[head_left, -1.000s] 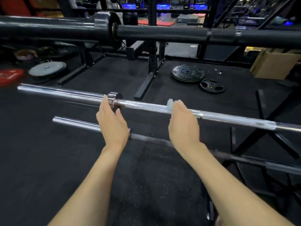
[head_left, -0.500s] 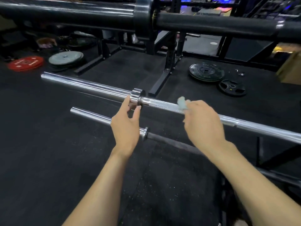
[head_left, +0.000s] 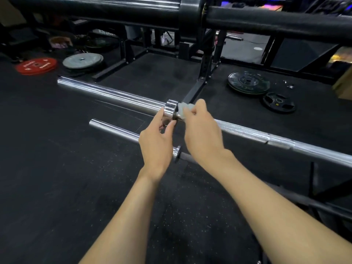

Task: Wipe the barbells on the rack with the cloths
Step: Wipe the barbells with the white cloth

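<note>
While the chrome bar is being wiped at its collar, most of the rack looks unfinished.

At mid-frame the right hand (head_left: 202, 134) pinches a small pale crumpled cloth (head_left: 184, 109) against the shiny chrome barbell (head_left: 247, 133), just beside its ribbed steel collar (head_left: 171, 111); the left hand (head_left: 155, 143) steadies that collar with fingers and thumb curved round it. Below it lies a thinner dark-shafted barbell (head_left: 114, 127), and across the top edge a thick black barbell (head_left: 266, 21); neither is being touched. Nothing shows which lengths are already clean, so I judge wiping is under way with much left.
</note>
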